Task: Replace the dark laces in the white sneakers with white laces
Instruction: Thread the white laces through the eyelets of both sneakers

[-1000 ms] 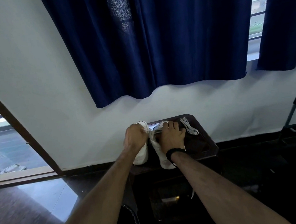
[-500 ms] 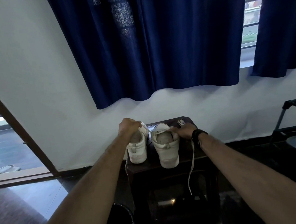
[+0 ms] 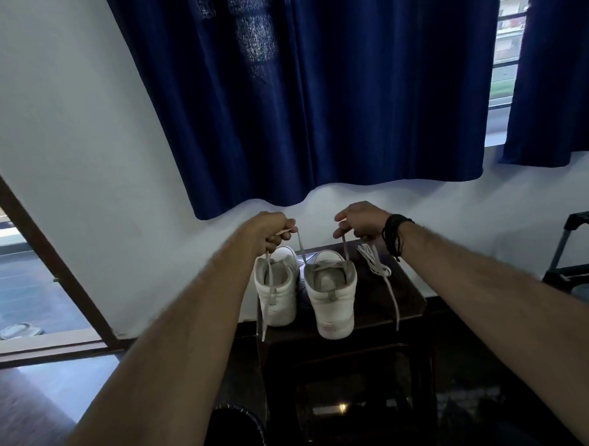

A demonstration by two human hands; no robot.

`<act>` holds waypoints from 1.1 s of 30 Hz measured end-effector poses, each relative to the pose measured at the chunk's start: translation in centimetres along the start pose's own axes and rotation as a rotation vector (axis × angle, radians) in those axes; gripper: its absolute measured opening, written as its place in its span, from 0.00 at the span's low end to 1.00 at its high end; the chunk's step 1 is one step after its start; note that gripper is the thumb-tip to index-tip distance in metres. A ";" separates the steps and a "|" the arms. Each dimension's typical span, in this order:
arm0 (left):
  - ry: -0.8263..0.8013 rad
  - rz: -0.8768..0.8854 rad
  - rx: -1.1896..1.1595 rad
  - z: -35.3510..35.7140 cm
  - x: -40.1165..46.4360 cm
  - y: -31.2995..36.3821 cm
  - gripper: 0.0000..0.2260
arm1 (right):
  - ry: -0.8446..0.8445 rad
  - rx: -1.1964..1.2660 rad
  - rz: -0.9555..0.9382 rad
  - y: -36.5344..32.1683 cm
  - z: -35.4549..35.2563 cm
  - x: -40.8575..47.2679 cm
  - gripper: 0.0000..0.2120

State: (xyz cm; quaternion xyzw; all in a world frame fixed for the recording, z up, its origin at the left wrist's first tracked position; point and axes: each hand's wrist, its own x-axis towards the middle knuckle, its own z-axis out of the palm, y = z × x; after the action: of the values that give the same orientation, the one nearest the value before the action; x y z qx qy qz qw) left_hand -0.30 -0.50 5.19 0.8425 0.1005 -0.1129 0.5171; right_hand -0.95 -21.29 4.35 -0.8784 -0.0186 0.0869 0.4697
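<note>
Two white sneakers stand heel-toward-me on a small dark table [image 3: 411, 302]: the left sneaker [image 3: 276, 288] and the right sneaker [image 3: 332, 296]. My left hand [image 3: 273, 229] is raised above them and grips one end of a white lace [image 3: 263, 292], whose tail hangs down past the left sneaker's heel. My right hand [image 3: 361, 219], with a black wristband, pinches the other end of that lace above the right sneaker. The lace runs down toward the right sneaker's front, hidden behind its collar. A second white lace [image 3: 379, 266] lies loose on the table to the right.
A white wall with a dark blue curtain [image 3: 313, 95] rises behind the table. An open doorway [image 3: 22, 271] is at the left, a dark rack [image 3: 581, 252] at the right. A dark round bin [image 3: 235, 430] stands on the floor near the table's front.
Both hands have lifted off the sneakers and moved apart, pulling the two lace ends up above the shoes. The view has tilted slightly downward.
</note>
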 end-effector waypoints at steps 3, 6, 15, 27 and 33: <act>0.008 0.023 0.000 0.2 -0.6 1.7 0.10 | -0.002 0.137 0.041 -0.1 0.1 -0.3 0.14; 0.063 0.053 -0.026 0.2 -1.1 2.8 0.09 | 0.020 0.143 0.038 -0.4 -0.7 -0.4 0.16; 0.088 0.063 -0.013 0.4 -1.2 1.9 0.08 | 0.079 0.182 0.032 1.0 -0.6 0.4 0.13; -0.064 0.352 0.806 6.0 2.0 -4.0 0.18 | 0.182 -0.520 0.089 8.0 7.0 2.5 0.44; -0.083 0.274 0.774 6.4 3.0 -4.8 0.17 | 0.231 -0.742 -0.274 8.4 8.9 2.5 0.31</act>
State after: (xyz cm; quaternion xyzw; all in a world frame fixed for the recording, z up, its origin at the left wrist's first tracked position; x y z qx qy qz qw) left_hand 0.64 -3.96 -2.55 0.9751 -0.0834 -0.1066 0.1759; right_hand -0.39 -18.34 -7.82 -0.9815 -0.1124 -0.0884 0.1273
